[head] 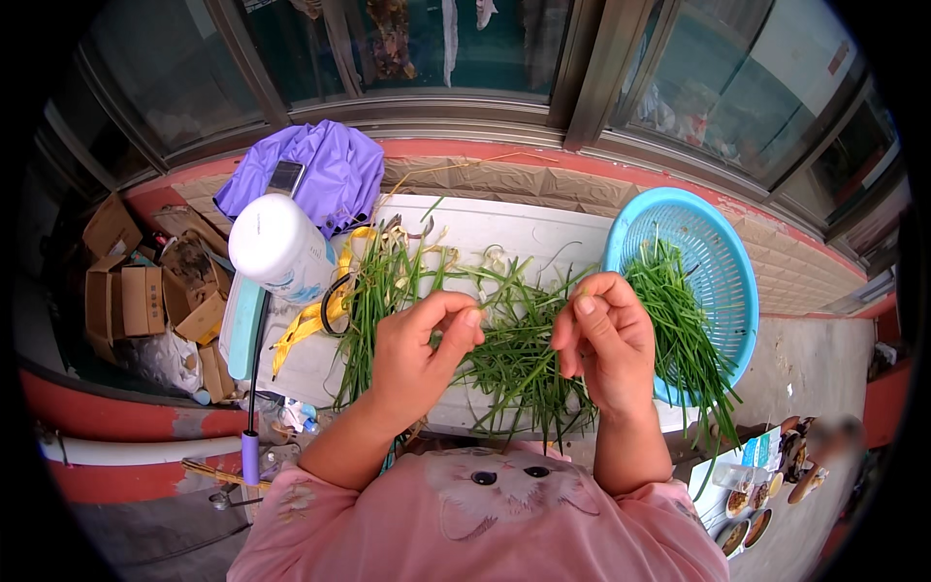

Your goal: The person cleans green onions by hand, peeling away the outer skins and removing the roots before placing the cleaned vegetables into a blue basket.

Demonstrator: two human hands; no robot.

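Observation:
My left hand [429, 349] is over the pile, thumb and forefinger pinched on a thin green stalk [502, 286]. To its right, my right hand [607, 338] has its thumb against a bent forefinger; a tiny greenish bit seems to show there, too small to make out. Beneath both hands, loose garlic chives [527, 356] lie tangled on a white tabletop [509, 218]. A more even bunch of chives [371, 291] lies by my left hand. Past my right hand, a blue plastic colander [734, 291] holds more chives [673, 305], which hang over its near rim.
A white lidded tub [280, 247] and yellow strap [309, 327] are at the table's left. Behind them lies purple fabric [320, 167] with a phone [286, 177] on it. Cardboard boxes [142, 298] fill the far left. At lower right, a person [807, 458] is near bowls of food [734, 535].

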